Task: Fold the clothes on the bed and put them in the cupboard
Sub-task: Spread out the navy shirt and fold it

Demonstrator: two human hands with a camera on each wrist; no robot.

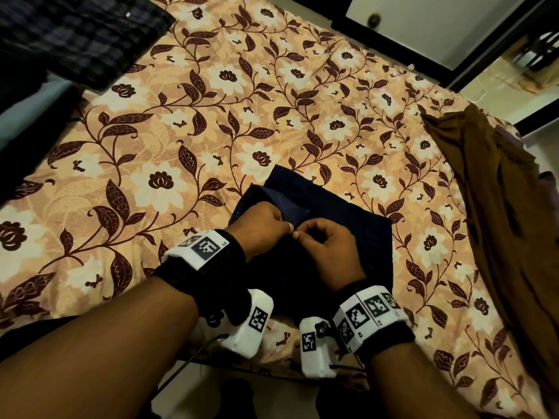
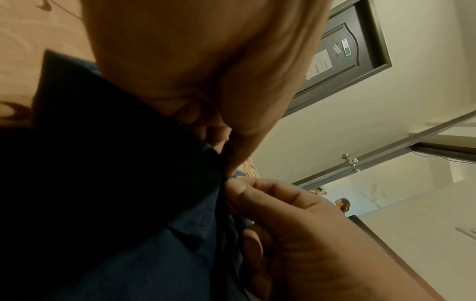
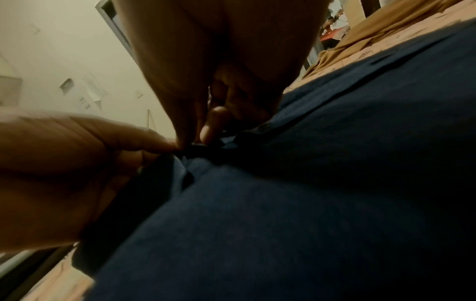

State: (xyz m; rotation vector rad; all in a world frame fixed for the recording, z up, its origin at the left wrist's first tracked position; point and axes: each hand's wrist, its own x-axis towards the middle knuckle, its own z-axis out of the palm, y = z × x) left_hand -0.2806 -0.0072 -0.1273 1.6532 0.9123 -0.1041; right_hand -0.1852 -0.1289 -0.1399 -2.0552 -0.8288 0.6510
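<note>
Hands meet over the navy garment (image 1: 338, 213) lying on the floral bedsheet (image 1: 211, 122) near the bed's front edge. Her or his left hand (image 1: 260, 226) pinches a fold of the dark cloth, fingers curled round it, and the right hand (image 1: 328, 249) pinches the same edge just beside it (thumb tips almost touching). A brown garment (image 1: 496, 225) sprawls along the right side, a checked one (image 1: 81, 37) lies at the far left corner
</note>
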